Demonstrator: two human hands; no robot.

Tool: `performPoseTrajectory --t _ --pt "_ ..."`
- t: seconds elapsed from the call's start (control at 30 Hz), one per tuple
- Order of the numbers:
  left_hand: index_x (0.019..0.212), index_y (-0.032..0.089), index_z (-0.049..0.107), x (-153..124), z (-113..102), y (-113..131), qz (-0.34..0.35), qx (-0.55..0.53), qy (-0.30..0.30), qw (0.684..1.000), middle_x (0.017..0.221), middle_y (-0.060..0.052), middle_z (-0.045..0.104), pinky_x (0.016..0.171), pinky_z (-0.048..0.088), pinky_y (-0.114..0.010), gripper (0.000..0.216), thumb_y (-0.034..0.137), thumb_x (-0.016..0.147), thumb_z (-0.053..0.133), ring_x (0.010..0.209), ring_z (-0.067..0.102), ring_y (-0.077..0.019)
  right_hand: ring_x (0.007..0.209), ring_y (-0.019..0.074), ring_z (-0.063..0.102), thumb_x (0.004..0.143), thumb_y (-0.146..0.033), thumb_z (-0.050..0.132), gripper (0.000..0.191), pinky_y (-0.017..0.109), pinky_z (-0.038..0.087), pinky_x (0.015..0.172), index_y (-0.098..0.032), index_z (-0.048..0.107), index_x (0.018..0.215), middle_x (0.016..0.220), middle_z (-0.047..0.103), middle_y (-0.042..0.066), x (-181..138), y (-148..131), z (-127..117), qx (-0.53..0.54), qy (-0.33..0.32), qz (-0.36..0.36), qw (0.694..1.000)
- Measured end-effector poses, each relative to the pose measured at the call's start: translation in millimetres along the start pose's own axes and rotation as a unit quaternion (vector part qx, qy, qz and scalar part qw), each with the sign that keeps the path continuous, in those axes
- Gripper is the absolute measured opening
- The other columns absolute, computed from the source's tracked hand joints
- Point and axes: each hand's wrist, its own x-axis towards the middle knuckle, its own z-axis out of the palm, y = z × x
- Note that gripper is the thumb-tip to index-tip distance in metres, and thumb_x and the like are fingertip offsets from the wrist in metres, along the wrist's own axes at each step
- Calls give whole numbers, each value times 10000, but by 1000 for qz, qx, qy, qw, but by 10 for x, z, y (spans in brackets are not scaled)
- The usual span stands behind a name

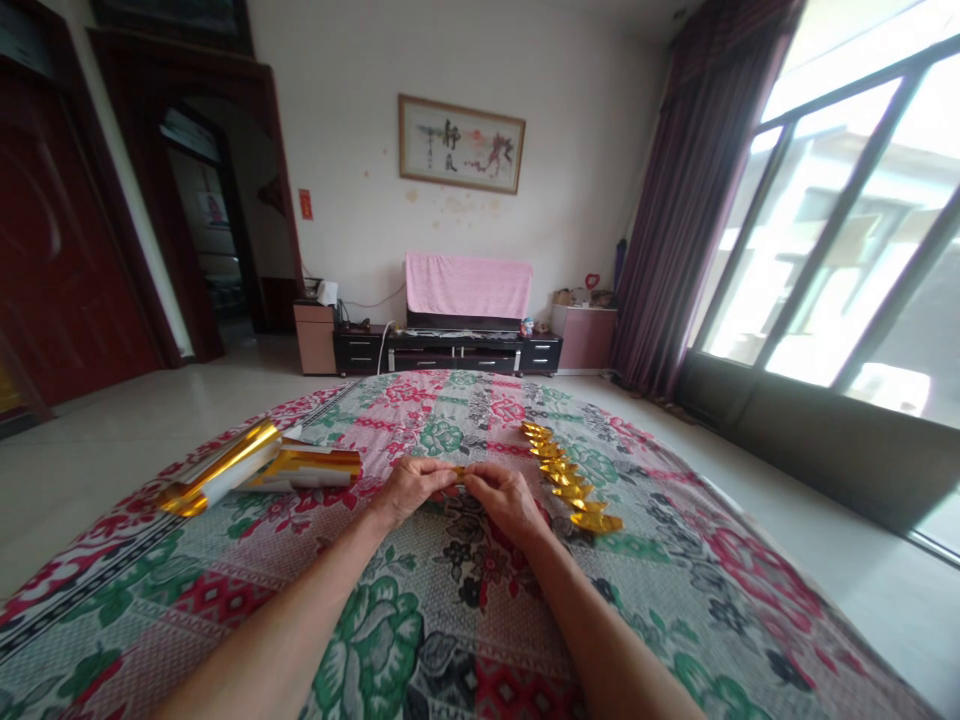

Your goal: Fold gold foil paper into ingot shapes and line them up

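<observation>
I see my left hand (411,487) and right hand (504,497) pinching one gold paper strip (458,470); folded gold pieces (571,482) lie beside the right hand, foil sheets (262,465) beyond the left.

Figure: Living room with a white wall (352,120), a pale glossy floor (97,440) and tall windows (847,230).
A framed calligraphy picture (460,143) hangs on the far wall above a low dark cabinet (450,352), on which something draped in a pink cloth (468,284) stands. A dark red door (60,270) and an arched doorway (214,230) occupy the left side. Purple curtains (675,200) edge the windows at right, which admit bright daylight.
</observation>
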Motion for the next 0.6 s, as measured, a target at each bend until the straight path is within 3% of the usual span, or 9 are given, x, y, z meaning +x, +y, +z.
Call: performPoseTrajectory --t 0.6 --pt "886 150 702 4 1 -34 21 5 -14 1000 793 -63 706 583 464 -243 303 355 677 625 702 635 -183 585 106 503 721 -336 573 209 209 384 575 -154 666 678 631 605 -16 11 9 -1 58 11 53 997"
